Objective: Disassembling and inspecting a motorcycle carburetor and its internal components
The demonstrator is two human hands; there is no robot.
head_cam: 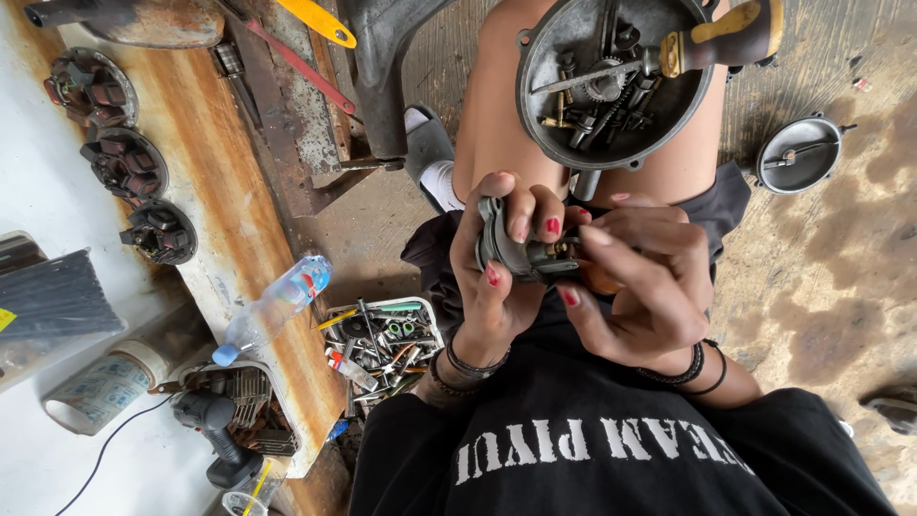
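Close to the chest, over the lap, the left hand point(497, 277) clamps its fingers and thumb around a small grey cast-metal engine part with a brass fitting point(521, 250), holding it by its flat body. It looks rigid, dense for its size and probably oily, so a wrapped grip on the body seems safer than on the thin fitting. The right hand point(645, 287) curls in from the other side, fingers together around something orange-brown, only partly visible, pressed against the fitting. Farther out, a round dark metal cover used as a parts dish point(544, 96) rests on the knees, with a wooden-handled screwdriver point(712, 38) lying across it.
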